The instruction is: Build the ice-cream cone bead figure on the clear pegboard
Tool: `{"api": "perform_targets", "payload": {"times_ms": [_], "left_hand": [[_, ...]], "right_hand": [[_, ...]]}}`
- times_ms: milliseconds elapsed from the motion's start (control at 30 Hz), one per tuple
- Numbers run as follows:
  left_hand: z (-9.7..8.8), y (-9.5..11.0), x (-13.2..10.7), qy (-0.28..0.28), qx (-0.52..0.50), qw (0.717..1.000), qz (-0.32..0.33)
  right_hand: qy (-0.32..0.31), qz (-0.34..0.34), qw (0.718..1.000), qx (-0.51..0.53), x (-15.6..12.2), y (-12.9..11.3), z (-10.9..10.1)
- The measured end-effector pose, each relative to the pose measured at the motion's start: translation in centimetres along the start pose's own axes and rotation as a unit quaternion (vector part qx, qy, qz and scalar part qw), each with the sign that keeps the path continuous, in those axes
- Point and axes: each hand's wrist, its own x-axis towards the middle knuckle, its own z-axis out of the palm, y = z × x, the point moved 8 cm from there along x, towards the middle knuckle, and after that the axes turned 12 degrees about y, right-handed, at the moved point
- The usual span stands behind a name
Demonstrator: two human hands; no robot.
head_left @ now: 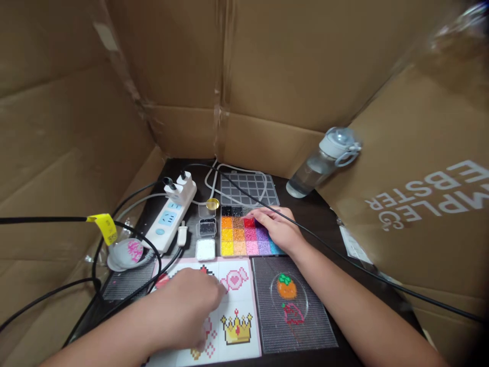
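Note:
My left hand (193,303) hovers over or rests on a pattern sheet (237,359) with pixel pictures of a candy and a golden crown. Its fingers are curled under and closed, and whatever they hold is hidden. Above the sheet lies a divided bead box (240,248) of black, orange, red, yellow, pink and purple beads. My right hand (281,228) reaches over the box's right side, thumb and fingers pressed together near the back compartments; I cannot make out anything in them. Right of the sheet, a clear pegboard (321,331) carries an orange bead figure (287,289) and a red bead outline (293,314).
Small bead containers (205,250) stand left of the box. Further left are a power strip (164,224), black cables and a round dish (124,255) with pink beads. Behind lie a clear lid (248,186) and a water bottle (311,171). Cardboard walls (267,76) surround the table.

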Motion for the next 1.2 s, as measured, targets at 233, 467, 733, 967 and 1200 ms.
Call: {"api": "perform_targets", "payload": {"times_ms": [233, 467, 733, 967, 1200], "left_hand": [[-0.4, 0.1, -0.4, 0.019, 0.035, 0.999, 0.016], [0.1, -0.2, -0.5, 0.05, 0.032, 0.998, 0.03], [-0.4, 0.1, -0.6, 0.065, 0.038, 0.996, 0.038], [-0.2, 0.3, -0.1, 0.051, 0.045, 0.997, 0.031], [-0.5, 0.9, 0.1, 0.045, 0.078, 0.996, 0.014]], "right_hand": [[0.069, 0.103, 0.98, 0.155, 0.3, 1.4, -2.0], [0.126, 0.116, 0.967, 0.189, -4.2, 0.7, -7.3], [0.162, 0.127, 0.971, 0.121, -14.4, 3.9, -10.8], [0.166, 0.042, 0.985, 0.005, -20.3, 4.2, -12.1], [0.153, -0.008, 0.988, -0.025, -21.2, 4.3, -11.2]]}}
